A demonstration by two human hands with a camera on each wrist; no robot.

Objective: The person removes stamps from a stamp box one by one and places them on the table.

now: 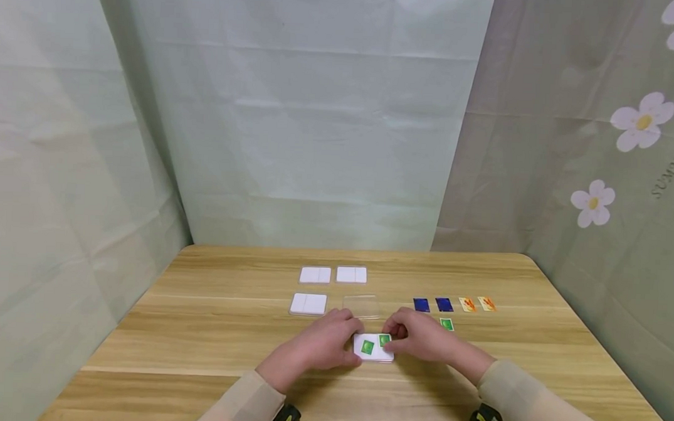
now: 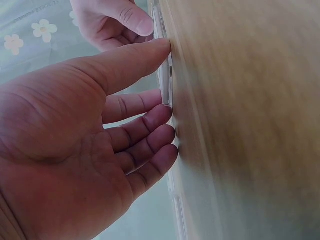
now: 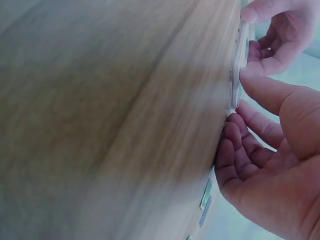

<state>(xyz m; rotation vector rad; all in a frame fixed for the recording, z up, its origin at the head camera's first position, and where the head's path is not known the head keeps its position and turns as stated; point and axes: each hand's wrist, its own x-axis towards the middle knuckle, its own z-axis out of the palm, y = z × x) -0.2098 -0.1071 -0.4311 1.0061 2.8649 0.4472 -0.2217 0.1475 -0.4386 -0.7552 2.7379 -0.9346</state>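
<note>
The white card case (image 1: pixel 373 348) lies flat on the bench (image 1: pixel 196 330), the left hand (image 1: pixel 321 347) steadying its left edge with relaxed fingers, the right hand (image 1: pixel 422 337) pinching a green card (image 1: pixel 384 340) on it. It looks light, stiff and slick; grip it by its thin edges.

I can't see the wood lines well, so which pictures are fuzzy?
Both wrist views are fuzzy: the table smears in the left wrist view and in the right wrist view, while the hands look clearer. The head view is sharp but bends the table's edges outward.
</note>
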